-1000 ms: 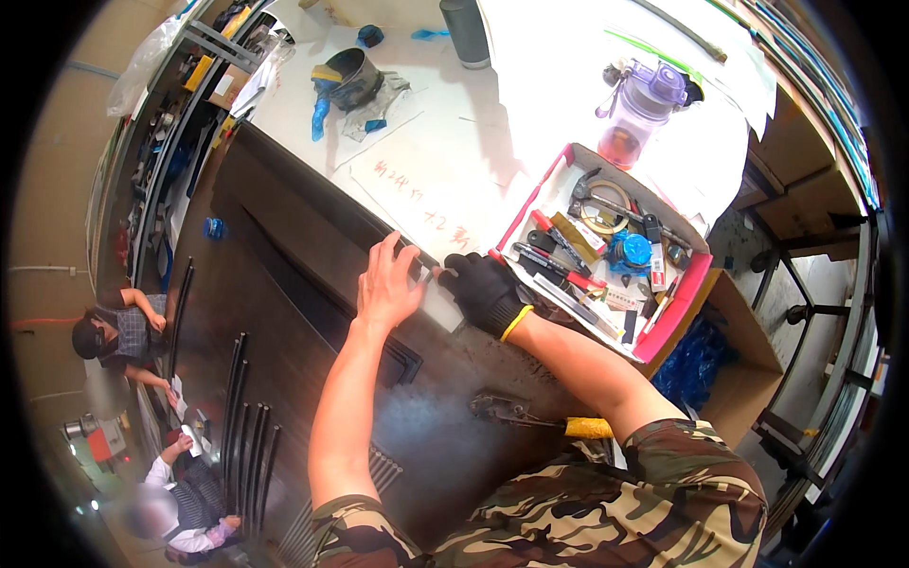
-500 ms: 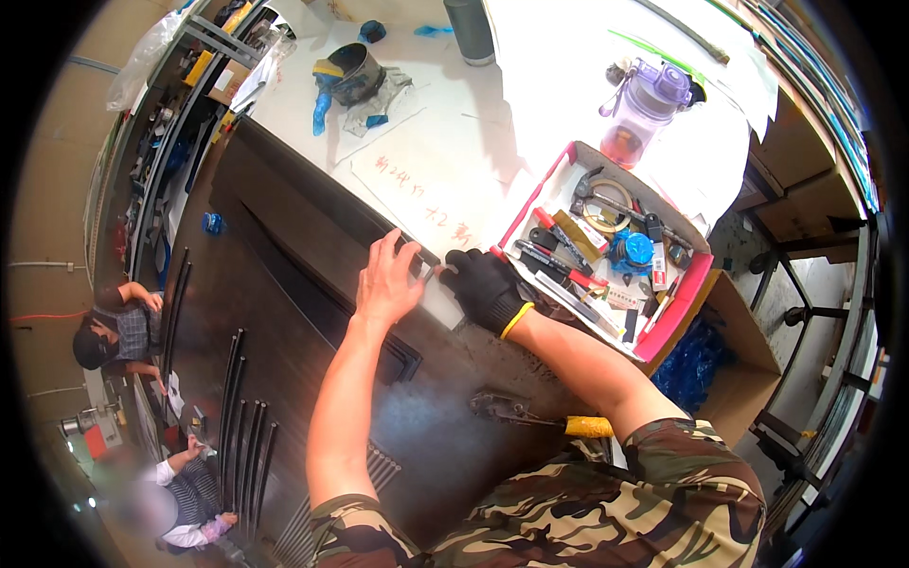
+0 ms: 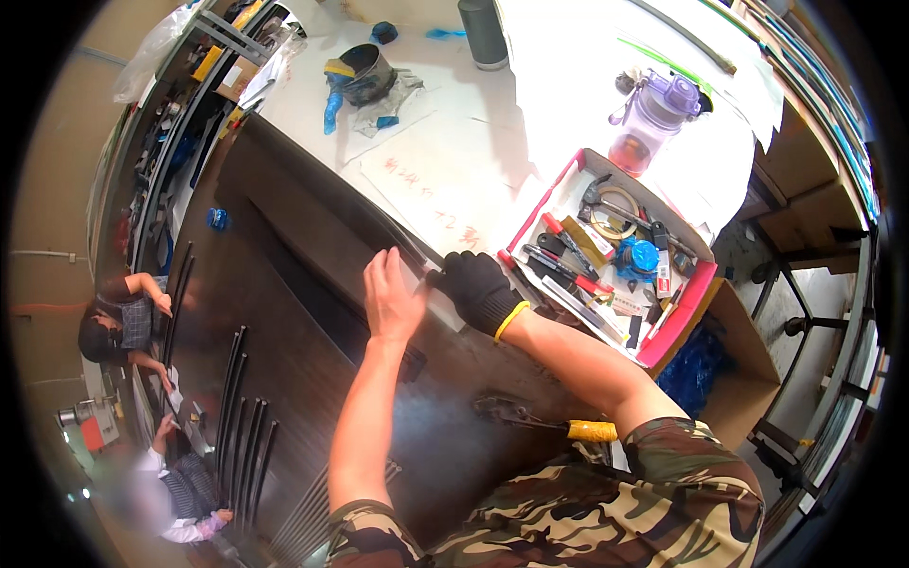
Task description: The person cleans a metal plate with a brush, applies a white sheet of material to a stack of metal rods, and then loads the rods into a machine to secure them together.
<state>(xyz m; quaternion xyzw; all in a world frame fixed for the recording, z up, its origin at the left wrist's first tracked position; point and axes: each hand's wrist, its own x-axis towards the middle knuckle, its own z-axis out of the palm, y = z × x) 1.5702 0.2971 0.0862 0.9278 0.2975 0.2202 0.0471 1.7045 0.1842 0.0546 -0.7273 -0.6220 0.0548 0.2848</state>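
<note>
My bare left hand (image 3: 393, 301) lies over the near end of a long dark strip (image 3: 331, 194), its fingers stretched out and close together. The thumb side points toward my other hand. My right hand (image 3: 473, 292) wears a black knitted glove with a yellow cuff. Its fingers are curled closed at the strip's near end, and whatever lies between the fingertips is hidden. The strip runs along the border between the dark work surface (image 3: 312, 398) and the white paper (image 3: 426, 180). Another dark, narrow piece (image 3: 317, 308) lies left of my left hand.
Right of my gloved hand stands a pink-edged box (image 3: 696, 298) of pens, tape and tools. Behind it are a purple bottle (image 3: 653, 118) and a dark cup (image 3: 369, 76). A yellow-handled tool (image 3: 592, 432) lies near me. Several dark rods (image 3: 232, 407) and two people are at left.
My left hand's fingers have straightened from a curled position over the strip's end. My gloved hand has shifted slightly left. The person at upper left has moved an arm.
</note>
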